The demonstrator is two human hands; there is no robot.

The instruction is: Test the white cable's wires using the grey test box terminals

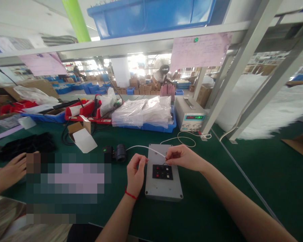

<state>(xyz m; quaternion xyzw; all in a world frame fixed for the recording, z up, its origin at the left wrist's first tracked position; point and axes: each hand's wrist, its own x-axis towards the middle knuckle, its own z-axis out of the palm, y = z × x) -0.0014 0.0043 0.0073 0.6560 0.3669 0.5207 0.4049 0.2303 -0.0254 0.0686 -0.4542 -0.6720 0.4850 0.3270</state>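
My right hand (183,158) is closed in a pinch on the end of a white cable (143,146), above the upper part of a grey box (164,190). The cable runs left to a dark cylindrical fitting (121,153) joined to a black block with a green spot. On the box is a black panel (163,172) with red and white squares, perhaps switches or terminals. Thin wire ends seem to hang below my right fingers. My left hand (136,169), a red string at its wrist, is pinched at the box's left edge. What its fingertips hold is too small to tell.
A power supply (190,116) with lit digits stands behind the box, a thin lead beside it. Plastic bags fill a blue tray (151,127). Left are an opened carton (84,137), red bins (83,111) and another person's hand (11,171). Metal shelf posts (238,77) rise at right.
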